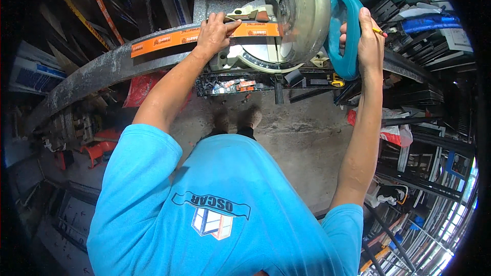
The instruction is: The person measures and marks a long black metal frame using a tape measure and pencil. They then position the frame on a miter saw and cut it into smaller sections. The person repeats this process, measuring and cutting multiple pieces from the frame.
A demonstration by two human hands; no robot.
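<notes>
A miter saw (307, 13) with a pale green guard and a teal D-shaped handle (351, 25) stands in front of me at the top. My right hand (369, 41) is closed around the right side of that handle. A thin yellow pencil (378, 31) sticks out past its fingers. My left hand (216, 33) presses a long strip covered in orange printed film (166, 43) onto the saw base and against the fence, thumb stretched toward the blade side. The strip's right end reaches the guard. The blade itself is mostly hidden by the guard.
A long grey bench (110, 69) runs left under the strip. Below the saw, a dark tray (232, 86) holds offcuts, and a yellow tape measure (337, 81) lies near it. Metal profiles (434, 140) are stacked at the right. A red plastic bag (140, 89) hangs at the left.
</notes>
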